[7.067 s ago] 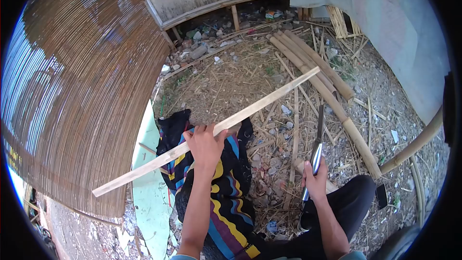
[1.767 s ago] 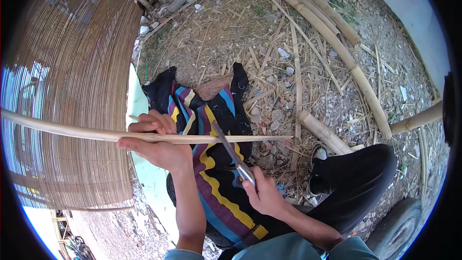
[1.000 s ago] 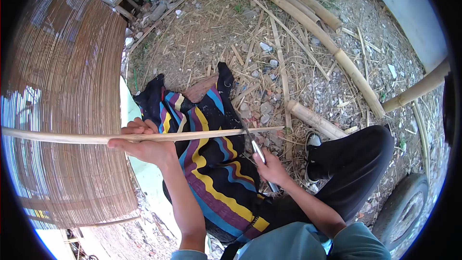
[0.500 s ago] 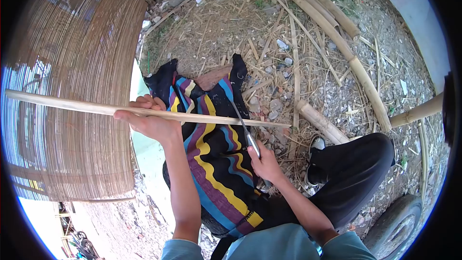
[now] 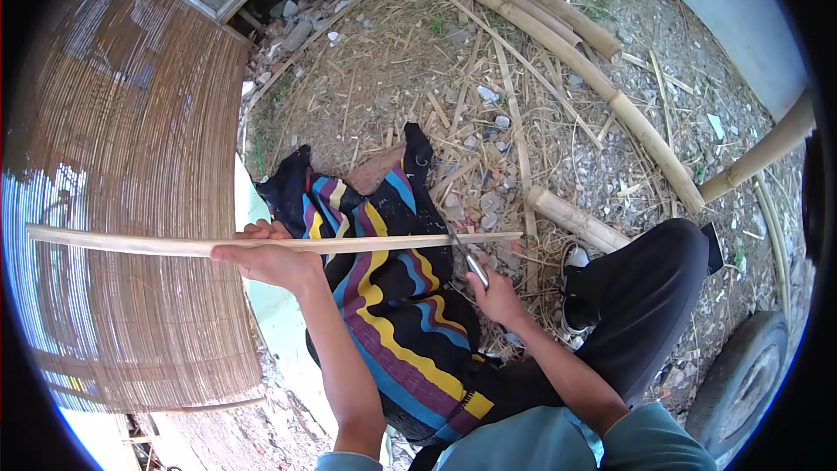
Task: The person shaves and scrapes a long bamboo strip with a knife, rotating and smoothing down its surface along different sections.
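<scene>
A long pale bamboo strip point(image 5: 366, 244) lies nearly level across the view, above a striped dark cloth point(image 5: 375, 296) over my lap. My left hand point(image 5: 270, 257) is closed round the strip left of its middle, thumb below and fingers above. In my right hand point(image 5: 499, 296) is the silver handle of a knife point(image 5: 473, 269). Its dark blade crosses the strip near the right end, partly hidden there; whether it cuts into the strip cannot be made out.
A slatted bamboo screen point(image 5: 148, 157) stands at the left. Bamboo poles point(image 5: 558, 39) lie at the upper right, and a short bamboo piece point(image 5: 580, 222) lies by my shoe point(image 5: 575, 257). A tyre point(image 5: 741, 379) is at the lower right. Stone bits and straw litter the ground.
Since the earliest frame the strip has turned from slanting to nearly level, and the knife has come across it. Over the last second the blade moved left along the strip, then back right.
</scene>
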Available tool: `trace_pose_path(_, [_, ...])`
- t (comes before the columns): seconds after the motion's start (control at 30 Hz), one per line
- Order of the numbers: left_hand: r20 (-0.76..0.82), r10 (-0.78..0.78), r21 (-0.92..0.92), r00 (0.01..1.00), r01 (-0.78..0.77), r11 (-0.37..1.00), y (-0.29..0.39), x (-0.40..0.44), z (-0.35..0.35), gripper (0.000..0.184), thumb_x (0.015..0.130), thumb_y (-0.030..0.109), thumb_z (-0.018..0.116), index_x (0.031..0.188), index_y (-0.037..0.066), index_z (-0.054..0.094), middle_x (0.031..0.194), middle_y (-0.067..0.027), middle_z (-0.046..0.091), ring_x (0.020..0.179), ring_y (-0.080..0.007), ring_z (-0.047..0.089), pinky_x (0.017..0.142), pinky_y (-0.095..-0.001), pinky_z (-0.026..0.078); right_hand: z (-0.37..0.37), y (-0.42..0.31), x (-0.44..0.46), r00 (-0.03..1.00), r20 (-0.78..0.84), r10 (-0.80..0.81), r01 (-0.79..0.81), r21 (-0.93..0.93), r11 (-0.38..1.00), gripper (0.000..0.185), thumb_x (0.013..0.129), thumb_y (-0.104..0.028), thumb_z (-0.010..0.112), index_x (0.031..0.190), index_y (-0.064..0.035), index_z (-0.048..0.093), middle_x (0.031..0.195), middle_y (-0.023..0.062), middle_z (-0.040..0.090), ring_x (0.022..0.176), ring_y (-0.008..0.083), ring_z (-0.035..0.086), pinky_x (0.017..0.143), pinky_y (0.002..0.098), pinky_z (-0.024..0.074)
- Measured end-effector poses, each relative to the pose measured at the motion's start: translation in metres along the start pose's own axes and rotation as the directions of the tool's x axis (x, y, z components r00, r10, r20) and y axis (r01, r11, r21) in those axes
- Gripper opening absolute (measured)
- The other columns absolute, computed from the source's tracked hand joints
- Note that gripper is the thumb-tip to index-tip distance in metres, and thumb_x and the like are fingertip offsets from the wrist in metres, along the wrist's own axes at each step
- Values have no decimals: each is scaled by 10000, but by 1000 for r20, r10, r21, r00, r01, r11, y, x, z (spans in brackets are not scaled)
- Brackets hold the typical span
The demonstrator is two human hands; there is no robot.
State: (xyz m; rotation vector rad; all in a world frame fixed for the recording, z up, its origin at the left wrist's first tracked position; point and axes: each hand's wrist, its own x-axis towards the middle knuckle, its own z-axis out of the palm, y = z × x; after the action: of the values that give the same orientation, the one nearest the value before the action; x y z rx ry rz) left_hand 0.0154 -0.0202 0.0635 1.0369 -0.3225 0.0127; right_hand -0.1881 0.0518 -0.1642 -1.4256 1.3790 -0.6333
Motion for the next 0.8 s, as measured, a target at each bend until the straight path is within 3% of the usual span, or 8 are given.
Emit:
trace_pose_path(0.3, [-6,14,59,1000,-14,998,1,0,-11,570,902,615,303,660,99,321,605,-9,349,516,-92,319,429,-227,263,-16,-44,-14,995,63,84,-81,-44,996,429,905,-402,487,949,20,552,696,271,593,735,448,598,668,488,480])
trace_pose_path(0.37, [43,54,21,998,-55,998,1,-4,-8,572,898,621,306,654,104,307,594,-7,341,509,-96,312,422,-224,254,-22,-72,-13,979,186,-79,78,9,997,460,912,-425,467,987,24,533,665,285,578,703,466,590,647,507,477])
trace_pose_path(0.43, [81,50,18,995,-51,999,6,-12,-3,576,892,630,307,646,109,299,587,-5,334,503,-96,312,415,-222,254,-10,-84,-13,963,171,-207,190,108,976,492,908,-445,466,1025,30,517,656,289,576,682,475,585,627,519,474])
trace_pose_path(0.5, [50,61,-11,997,-61,998,9,-16,-3,581,886,639,306,633,116,291,581,-5,330,498,-95,316,412,-219,259,3,-72,-14,979,72,-193,185,101,977,488,905,-441,475,1016,31,531,658,292,576,695,464,593,628,514,477])
trace_pose_path(0.57, [44,45,21,998,-46,999,11,-14,-8,579,888,637,300,620,124,281,579,-5,330,498,-95,318,412,-220,266,13,-25,-3,999,29,-23,17,172,985,480,904,-428,477,1033,29,549,680,291,584,720,445,604,651,495,487])
trace_pose_path(0.6, [11,56,20,998,-56,998,10,-10,-10,580,889,638,294,617,126,280,580,-5,330,497,-95,319,412,-220,269,11,2,4,991,5,136,-136,97,986,453,905,-404,482,1004,30,567,702,274,598,743,423,616,658,465,492])
trace_pose_path(0.7, [-5,80,14,997,-80,997,6,-9,-11,580,889,642,276,616,130,278,584,-2,323,491,-93,309,412,-214,274,6,28,12,994,-1,111,-111,1,994,417,907,-378,490,972,25,572,708,249,608,758,409,623,647,449,485])
trace_pose_path(0.8, [13,74,27,997,-74,997,15,-23,-4,584,887,646,277,608,134,266,580,2,306,485,-89,289,414,-204,261,-13,-38,-7,996,85,24,-33,99,995,418,906,-383,491,993,20,556,684,246,603,715,408,624,644,458,485])
